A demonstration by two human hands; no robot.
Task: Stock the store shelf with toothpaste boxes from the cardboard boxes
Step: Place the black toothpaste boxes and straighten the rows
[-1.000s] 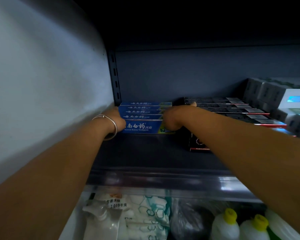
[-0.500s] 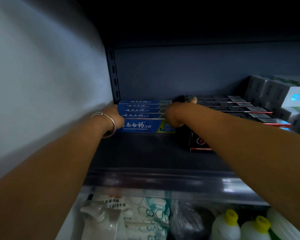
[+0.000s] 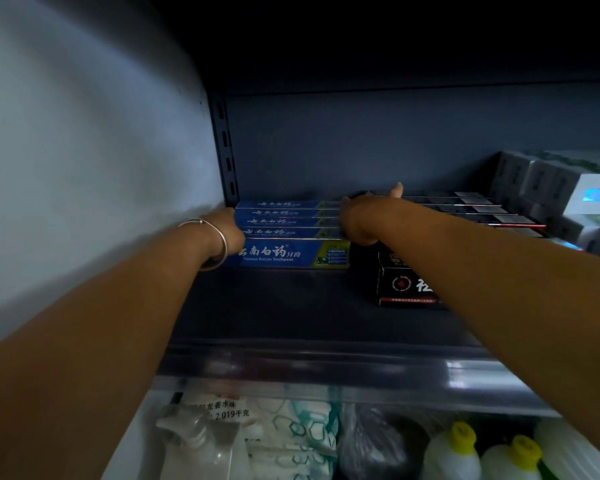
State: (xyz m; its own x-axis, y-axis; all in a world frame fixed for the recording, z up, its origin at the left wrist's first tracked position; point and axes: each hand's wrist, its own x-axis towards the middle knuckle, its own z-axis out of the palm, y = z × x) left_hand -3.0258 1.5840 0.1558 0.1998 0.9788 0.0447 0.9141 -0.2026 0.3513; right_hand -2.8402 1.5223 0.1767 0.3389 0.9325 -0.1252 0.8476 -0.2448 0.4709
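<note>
A: Where's the stock?
B: Blue toothpaste boxes [image 3: 291, 233] — a row at the back left of the shelf [image 3: 274, 306], beside black boxes [image 3: 465, 216].
A: Grip?
B: Left hand [image 3: 231, 226] and right hand [image 3: 359, 220] press the row's ends — finger curl can't be told.

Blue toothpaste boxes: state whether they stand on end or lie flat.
Lying flat: the blue toothpaste boxes lie lengthwise in a row, long printed faces showing.
</note>
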